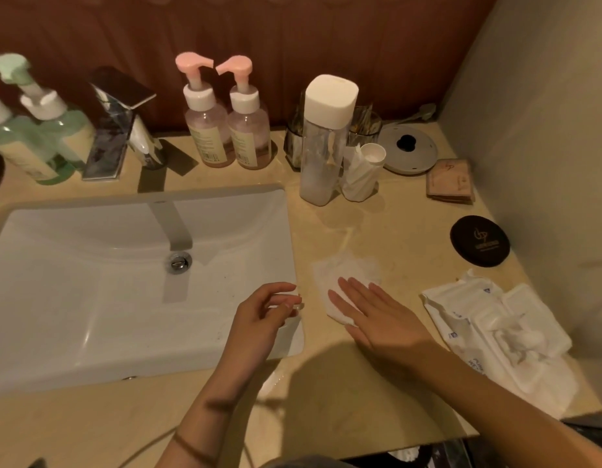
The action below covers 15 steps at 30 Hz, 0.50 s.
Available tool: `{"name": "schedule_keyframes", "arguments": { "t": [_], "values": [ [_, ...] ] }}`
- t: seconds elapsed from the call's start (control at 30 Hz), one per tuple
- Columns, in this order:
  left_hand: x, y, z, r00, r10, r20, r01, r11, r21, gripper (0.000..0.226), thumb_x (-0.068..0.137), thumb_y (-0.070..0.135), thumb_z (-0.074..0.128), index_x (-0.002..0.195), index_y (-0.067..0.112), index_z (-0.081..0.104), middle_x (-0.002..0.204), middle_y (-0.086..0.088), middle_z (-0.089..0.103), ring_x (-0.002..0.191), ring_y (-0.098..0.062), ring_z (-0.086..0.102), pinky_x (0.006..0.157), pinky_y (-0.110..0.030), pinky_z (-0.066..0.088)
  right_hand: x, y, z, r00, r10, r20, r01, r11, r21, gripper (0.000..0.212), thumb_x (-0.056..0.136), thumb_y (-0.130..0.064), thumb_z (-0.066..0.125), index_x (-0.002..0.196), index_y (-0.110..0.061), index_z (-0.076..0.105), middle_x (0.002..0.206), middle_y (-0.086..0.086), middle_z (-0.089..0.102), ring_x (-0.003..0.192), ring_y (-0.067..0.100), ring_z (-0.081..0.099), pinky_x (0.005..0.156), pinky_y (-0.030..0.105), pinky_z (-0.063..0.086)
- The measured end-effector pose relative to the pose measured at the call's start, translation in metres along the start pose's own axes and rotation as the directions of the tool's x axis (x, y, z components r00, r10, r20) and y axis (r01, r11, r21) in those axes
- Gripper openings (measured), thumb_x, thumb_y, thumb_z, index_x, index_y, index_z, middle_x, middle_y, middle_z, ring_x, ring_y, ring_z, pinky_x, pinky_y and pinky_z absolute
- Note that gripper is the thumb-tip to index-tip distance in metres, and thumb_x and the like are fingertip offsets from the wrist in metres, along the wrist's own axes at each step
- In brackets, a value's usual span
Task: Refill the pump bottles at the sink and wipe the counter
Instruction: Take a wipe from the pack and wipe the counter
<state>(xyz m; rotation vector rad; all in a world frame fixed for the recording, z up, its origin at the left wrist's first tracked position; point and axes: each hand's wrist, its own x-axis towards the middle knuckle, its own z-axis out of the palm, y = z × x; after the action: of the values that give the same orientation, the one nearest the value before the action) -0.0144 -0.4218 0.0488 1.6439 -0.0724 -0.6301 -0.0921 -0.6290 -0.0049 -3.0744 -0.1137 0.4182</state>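
Head view: right hand [377, 319] flat, grip apart, fingers pressing thin white wipe [343, 271] on beige stone surface [394, 224]; wipe extends ahead of fingertips; left hand [262, 315] loosely curled, apparently empty, farther off.

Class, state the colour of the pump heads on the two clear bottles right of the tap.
Pink pump heads, seen in the head view.

Pink pump bottles [210, 136] upright — wipe [347, 271] flat

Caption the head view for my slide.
Right hand presses a white wipe flat on the beige counter beside the sink, left hand hovering at the rim.
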Motion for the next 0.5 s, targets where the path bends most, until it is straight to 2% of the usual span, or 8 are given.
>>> {"name": "schedule_keyframes", "arguments": {
  "t": [0.07, 0.13, 0.2, 0.3, 0.5],
  "values": [
    [0.001, -0.002, 0.000, 1.000, -0.005, -0.004, 0.005, 1.000, -0.006, 0.021, 0.092, 0.003, 0.051, 0.104, 0.015, 0.063, 0.095, -0.005, 0.072, 0.084, -0.014, 0.068, 0.072, -0.013, 0.049, 0.006, 0.005, -0.006, 1.000, 0.029, -0.006, -0.029, 0.999, 0.033, 0.056, 0.099, -0.038, 0.001, 0.148, -0.022, 0.023, 0.152, 0.005, 0.032, 0.138, 0.020, 0.034, 0.113, 0.030, 0.014],
    [0.002, -0.002, -0.001, 1.000, -0.007, -0.011, 0.007, 1.000, -0.011, 0.021, 0.092, 0.003, 0.051, 0.104, 0.015, 0.064, 0.095, -0.005, 0.072, 0.084, -0.014, 0.068, 0.072, -0.014, 0.049, 0.018, 0.007, -0.014, 0.995, 0.076, -0.057, -0.070, 0.994, 0.088, 0.060, 0.095, -0.043, -0.003, 0.151, -0.024, 0.008, 0.158, 0.002, 0.010, 0.146, 0.018, 0.012, 0.117, 0.026, 0.001],
    [0.002, -0.002, -0.001, 1.000, -0.008, -0.022, 0.008, 1.000, -0.012, 0.021, 0.092, 0.003, 0.051, 0.104, 0.015, 0.064, 0.095, -0.006, 0.072, 0.083, -0.014, 0.068, 0.071, -0.014, 0.050, 0.036, 0.009, -0.019, 0.986, 0.131, -0.099, -0.118, 0.985, 0.125, 0.057, 0.096, -0.043, -0.001, 0.151, -0.025, -0.002, 0.159, 0.001, -0.004, 0.146, 0.016, -0.003, 0.116, 0.025, -0.005],
    [0.001, -0.001, -0.003, 0.999, -0.005, -0.036, 0.004, 1.000, -0.010, 0.023, 0.092, 0.002, 0.050, 0.104, 0.015, 0.063, 0.096, -0.006, 0.071, 0.083, -0.014, 0.068, 0.072, -0.014, 0.050, 0.069, 0.008, -0.026, 0.981, 0.182, -0.070, -0.169, 0.972, 0.160, 0.052, 0.103, -0.033, 0.013, 0.151, -0.021, -0.003, 0.159, 0.005, -0.006, 0.146, 0.019, -0.007, 0.116, 0.029, -0.002],
    [-0.001, -0.001, -0.005, 0.998, 0.003, -0.060, -0.004, 1.000, -0.028, 0.025, 0.092, -0.001, 0.049, 0.100, 0.018, 0.064, 0.096, -0.006, 0.071, 0.087, -0.017, 0.068, 0.069, -0.014, 0.050, 0.112, -0.007, -0.041, 0.986, 0.159, -0.041, -0.149, 0.972, 0.183, 0.049, 0.104, -0.027, 0.016, 0.151, -0.020, 0.006, 0.159, 0.008, 0.003, 0.146, 0.024, 0.000, 0.116, 0.032, 0.006]
  ]
}}
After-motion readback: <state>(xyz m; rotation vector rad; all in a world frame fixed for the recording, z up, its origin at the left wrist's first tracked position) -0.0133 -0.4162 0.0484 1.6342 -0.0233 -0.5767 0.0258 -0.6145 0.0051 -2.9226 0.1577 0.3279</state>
